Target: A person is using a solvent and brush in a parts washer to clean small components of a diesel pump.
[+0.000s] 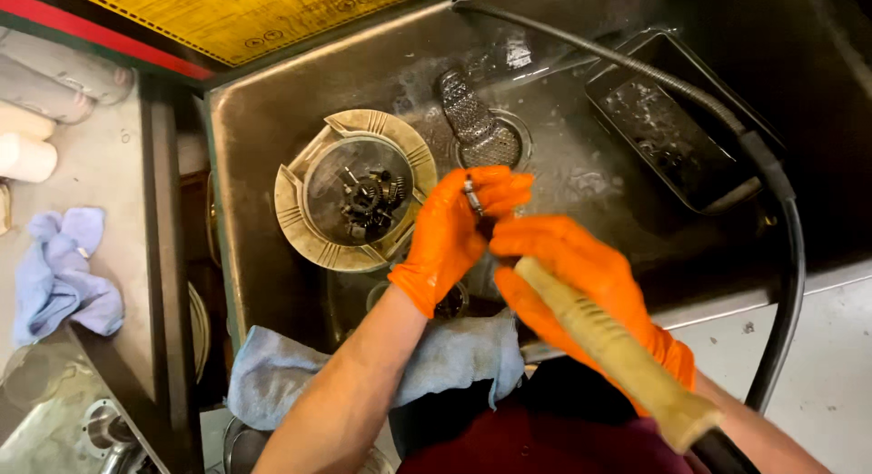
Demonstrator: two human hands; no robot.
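Observation:
Both my hands wear orange gloves over a metal wash basin (pixel 272 120). My left hand (pixel 454 229) pinches a small metal ring part (pixel 472 194) between its fingertips. My right hand (pixel 581 274) grips a brush with a tan handle (pixel 609 347), whose head points at the ring and is hidden by the fingers. A black hose (pixel 781 283) runs from the handle's end up over the basin. To the left in the basin lies a round brass-coloured housing (pixel 309 229) holding several small dark gears and screws (pixel 368 202).
A mesh strainer (pixel 472 120) lies by the drain. A black tray (pixel 672 129) sits wet at the basin's right. A blue cloth (pixel 272 370) hangs on the front rim, another blue cloth (pixel 59 274) lies on the left bench beside white rolls (pixel 27 156).

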